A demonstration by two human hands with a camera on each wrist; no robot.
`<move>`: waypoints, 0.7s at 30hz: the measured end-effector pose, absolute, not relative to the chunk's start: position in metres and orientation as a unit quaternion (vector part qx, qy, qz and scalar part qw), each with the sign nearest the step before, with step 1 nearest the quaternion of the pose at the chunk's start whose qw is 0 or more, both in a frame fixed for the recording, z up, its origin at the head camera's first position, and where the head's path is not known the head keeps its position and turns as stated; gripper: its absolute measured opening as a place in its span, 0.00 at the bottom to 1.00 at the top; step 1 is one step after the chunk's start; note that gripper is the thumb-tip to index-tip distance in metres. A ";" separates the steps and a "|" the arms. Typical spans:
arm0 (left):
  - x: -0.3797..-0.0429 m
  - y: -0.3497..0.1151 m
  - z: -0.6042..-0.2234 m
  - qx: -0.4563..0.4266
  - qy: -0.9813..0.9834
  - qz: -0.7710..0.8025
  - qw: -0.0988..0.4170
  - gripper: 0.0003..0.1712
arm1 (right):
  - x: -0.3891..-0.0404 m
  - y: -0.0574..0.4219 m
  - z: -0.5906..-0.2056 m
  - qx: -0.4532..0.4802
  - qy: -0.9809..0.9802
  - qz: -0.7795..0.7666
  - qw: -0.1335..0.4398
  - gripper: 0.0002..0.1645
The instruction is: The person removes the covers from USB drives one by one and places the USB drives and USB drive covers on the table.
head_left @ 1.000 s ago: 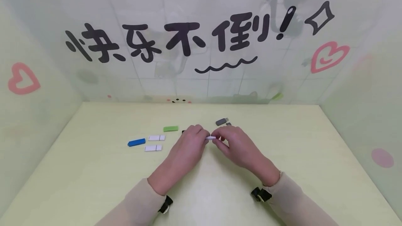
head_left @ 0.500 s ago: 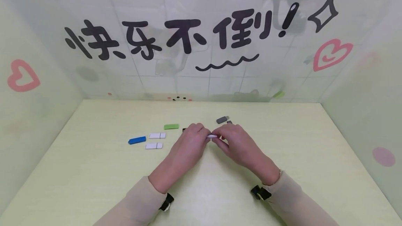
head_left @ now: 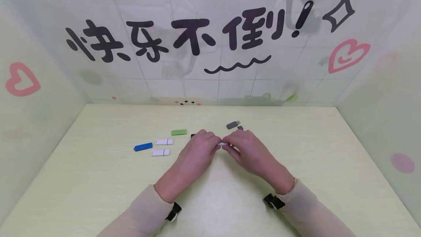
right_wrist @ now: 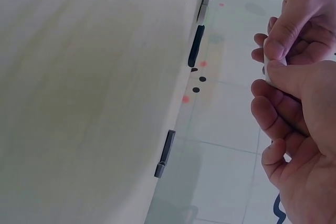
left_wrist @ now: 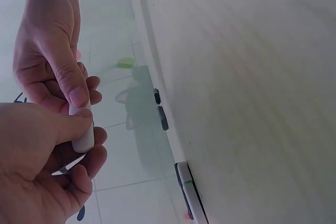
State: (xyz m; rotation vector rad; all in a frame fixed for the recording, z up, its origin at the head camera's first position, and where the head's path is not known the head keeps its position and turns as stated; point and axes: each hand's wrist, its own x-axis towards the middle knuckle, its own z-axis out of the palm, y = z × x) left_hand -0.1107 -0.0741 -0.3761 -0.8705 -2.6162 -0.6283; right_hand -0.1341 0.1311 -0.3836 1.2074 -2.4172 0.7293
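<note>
A small white USB stick (head_left: pixel 222 144) is held between both hands over the table. My left hand (head_left: pixel 196 153) pinches its left end between thumb and fingers. My right hand (head_left: pixel 254 153) pinches the other end, so the two thumbs nearly meet. Up close in the left wrist view, one rounded end of the white stick (left_wrist: pixel 84 142) shows below the left thumb; the rest lies under the fingers. Just behind the left hand, a black item (head_left: pixel 193 135) is mostly hidden. Beyond the right hand lie a grey USB stick (head_left: pixel 233 124) with its metal plug exposed and a small dark piece (head_left: pixel 241 128).
To the left on the pale table (head_left: pixel 98 178) lie a blue stick (head_left: pixel 143 147), a green stick (head_left: pixel 179 132) and two white USB sticks, one farther back (head_left: pixel 164 142) and one nearer (head_left: pixel 160 152). A printed wall (head_left: pixel 197 90) rises behind, with side walls at both edges.
Both hands keep their grip on the white USB stick at nearly the same spot. The head view has shifted slightly; the things on the table lie as before.
</note>
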 end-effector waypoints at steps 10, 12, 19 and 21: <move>-0.110 -0.077 -0.374 -0.322 -0.904 -0.226 0.165 0.03 | -0.134 0.134 -0.383 0.444 -0.836 0.276 0.169 0.05; -0.110 -0.078 -0.374 -0.324 -0.904 -0.227 0.166 0.03 | -0.134 0.134 -0.383 0.446 -0.833 0.279 0.170 0.06; -0.110 -0.079 -0.375 -0.332 -0.901 -0.220 0.173 0.04 | -0.135 0.136 -0.382 0.456 -0.827 0.279 0.172 0.08; -0.110 -0.080 -0.375 -0.334 -0.901 -0.217 0.174 0.05 | -0.135 0.137 -0.381 0.457 -0.827 0.278 0.171 0.09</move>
